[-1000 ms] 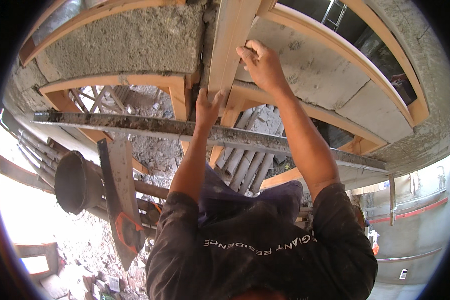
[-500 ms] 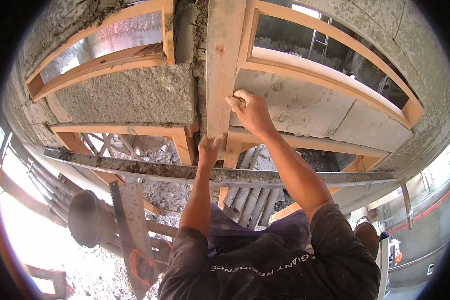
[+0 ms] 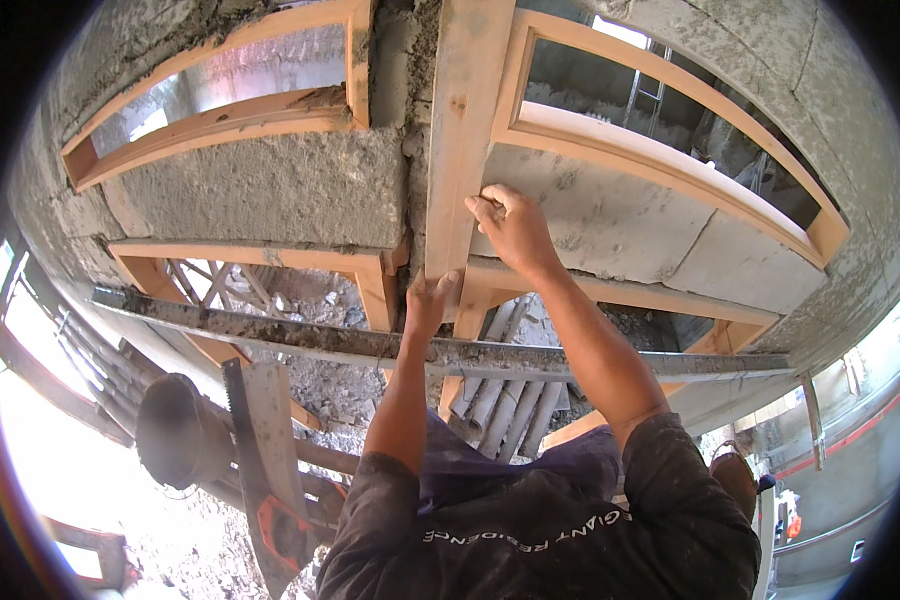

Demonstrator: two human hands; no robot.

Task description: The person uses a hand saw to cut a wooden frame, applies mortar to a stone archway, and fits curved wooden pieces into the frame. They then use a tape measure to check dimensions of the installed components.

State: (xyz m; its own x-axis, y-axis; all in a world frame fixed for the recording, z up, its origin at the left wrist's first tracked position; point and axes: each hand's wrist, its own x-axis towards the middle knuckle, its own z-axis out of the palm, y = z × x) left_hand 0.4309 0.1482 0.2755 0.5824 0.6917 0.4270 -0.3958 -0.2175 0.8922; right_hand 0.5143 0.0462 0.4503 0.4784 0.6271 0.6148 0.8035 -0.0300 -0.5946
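A long wooden plank stands upright against the block wall, a thin line running along its length. At its lower end my left hand grips the board, the thumb lying on its face. Higher up, my right hand is closed in a pinch at the plank's right edge. Whatever those fingertips hold, if anything, is too small to make out. To the plank's right is a wooden window frame set in the wall; to its left is another wooden frame.
A long metal bar crosses below my hands. At lower left are a handsaw and a dark bucket. Pipes and rubble lie beneath. Lower wooden frames adjoin the plank's end.
The view has shifted slightly, so the plank and wall appear a little further right. Both hands keep nearly the same places on the plank.
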